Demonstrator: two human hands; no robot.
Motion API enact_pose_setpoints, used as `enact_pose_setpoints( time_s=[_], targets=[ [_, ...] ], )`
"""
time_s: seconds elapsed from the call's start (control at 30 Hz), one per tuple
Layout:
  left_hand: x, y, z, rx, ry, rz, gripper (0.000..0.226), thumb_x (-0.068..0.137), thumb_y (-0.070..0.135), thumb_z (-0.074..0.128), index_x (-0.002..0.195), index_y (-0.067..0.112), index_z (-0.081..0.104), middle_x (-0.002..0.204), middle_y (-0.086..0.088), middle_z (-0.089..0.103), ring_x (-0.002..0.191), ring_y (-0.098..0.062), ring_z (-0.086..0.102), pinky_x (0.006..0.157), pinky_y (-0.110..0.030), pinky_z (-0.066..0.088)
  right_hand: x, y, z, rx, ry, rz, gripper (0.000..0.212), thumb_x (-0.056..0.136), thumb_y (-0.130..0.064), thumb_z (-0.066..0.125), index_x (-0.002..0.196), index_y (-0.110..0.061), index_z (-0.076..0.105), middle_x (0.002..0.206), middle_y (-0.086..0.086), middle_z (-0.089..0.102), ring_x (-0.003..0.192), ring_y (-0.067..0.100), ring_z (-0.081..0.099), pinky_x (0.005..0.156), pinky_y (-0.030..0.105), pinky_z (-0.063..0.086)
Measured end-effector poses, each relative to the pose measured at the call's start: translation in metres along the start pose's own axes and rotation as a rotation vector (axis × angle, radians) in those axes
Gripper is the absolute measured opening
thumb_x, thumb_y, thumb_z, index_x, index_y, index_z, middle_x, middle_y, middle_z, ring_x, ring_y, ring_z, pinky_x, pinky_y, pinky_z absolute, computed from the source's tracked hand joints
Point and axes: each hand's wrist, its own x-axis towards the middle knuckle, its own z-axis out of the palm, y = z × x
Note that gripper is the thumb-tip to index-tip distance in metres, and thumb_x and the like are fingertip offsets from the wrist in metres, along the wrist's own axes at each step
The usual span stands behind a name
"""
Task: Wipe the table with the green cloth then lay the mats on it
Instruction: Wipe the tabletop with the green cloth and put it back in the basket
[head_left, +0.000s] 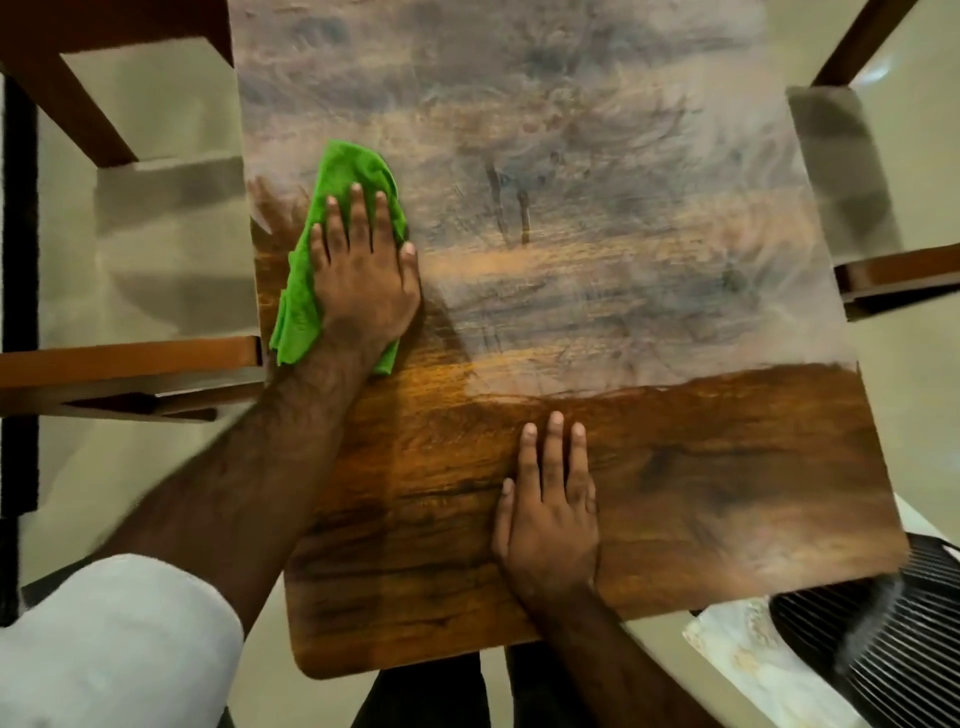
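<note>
The left hand (363, 280) presses flat, fingers straight, on the green cloth (358, 166) beneath it. The right hand (550, 525) rests open on the table (701, 493).

The cloth (350, 174) lies on the bench (623, 260) by its left edge, about halfway back, and the left hand (363, 280) lies flat on top of it, fingers (356, 208) pointing to the far side. The right hand (550, 519) rests flat on the bench near its front edge, right of the cloth and well apart from it. On the floor (924, 415), one chair frame (130, 364) stands just beside the bench's left edge, another at its right edge, and a slatted piece (909, 649) lies off its near right corner.
</note>
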Motion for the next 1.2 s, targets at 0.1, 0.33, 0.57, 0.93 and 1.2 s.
enact_pose_setpoints(
  time_s=[0.1, 0.33, 0.57, 0.93, 1.2],
  targets=[
    [-0.034, 0.043, 0.001, -0.009, -0.001, 0.074, 0.074, 0.112, 0.05, 0.026, 0.176, 0.013, 0.017, 0.183, -0.015, 0.014, 0.169, -0.04, 0.013, 0.135, -0.059, 0.014, 0.0, -0.001, -0.001, 0.005, -0.006, -0.001, 0.071, 0.113, -0.043, 0.041, 0.176, -0.015, 0.024, 0.186, 0.011, 0.005, 0.172, 0.036, 0.003, 0.124, 0.059, 0.039],
    [-0.151, 0.083, 0.007, -0.025, -0.116, 0.34, 0.072, 0.114, 0.05, 0.03, 0.177, 0.02, 0.013, 0.185, -0.007, 0.006, 0.171, -0.034, 0.004, 0.135, -0.059, 0.013, 0.006, 0.011, -0.011, 0.047, -0.017, -0.064, 0.071, 0.113, -0.046, 0.043, 0.176, -0.018, 0.026, 0.186, 0.008, 0.01, 0.172, 0.033, 0.008, 0.125, 0.057, 0.039],
    [-0.119, 0.037, -0.002, -0.003, -0.085, 0.085, 0.069, 0.112, 0.056, 0.027, 0.176, 0.033, 0.015, 0.185, 0.0, 0.007, 0.17, -0.04, 0.005, 0.133, -0.069, 0.008, 0.072, 0.129, -0.06, -0.021, -0.04, -0.074, 0.079, 0.113, -0.062, 0.034, 0.178, -0.026, 0.008, 0.186, 0.0, -0.007, 0.172, 0.033, -0.007, 0.129, 0.064, 0.027],
    [-0.138, 0.227, 0.021, -0.036, -0.03, 0.264, 0.072, 0.112, 0.053, 0.034, 0.176, 0.025, 0.019, 0.185, -0.004, 0.013, 0.17, -0.037, 0.01, 0.132, -0.065, 0.012, 0.115, 0.179, -0.075, -0.06, 0.041, -0.195, 0.078, 0.112, -0.053, 0.037, 0.177, -0.017, 0.017, 0.186, 0.007, 0.0, 0.172, 0.032, -0.003, 0.132, 0.057, 0.027],
    [-0.13, 0.138, 0.015, 0.012, -0.02, 0.06, 0.069, 0.112, 0.056, 0.032, 0.176, 0.034, 0.021, 0.184, -0.001, 0.016, 0.169, -0.037, 0.015, 0.133, -0.066, 0.012, 0.119, 0.184, -0.075, -0.058, 0.03, -0.215, 0.078, 0.112, -0.053, 0.036, 0.177, -0.016, 0.014, 0.186, 0.009, -0.005, 0.172, 0.034, -0.007, 0.134, 0.055, 0.024]
  ],
)
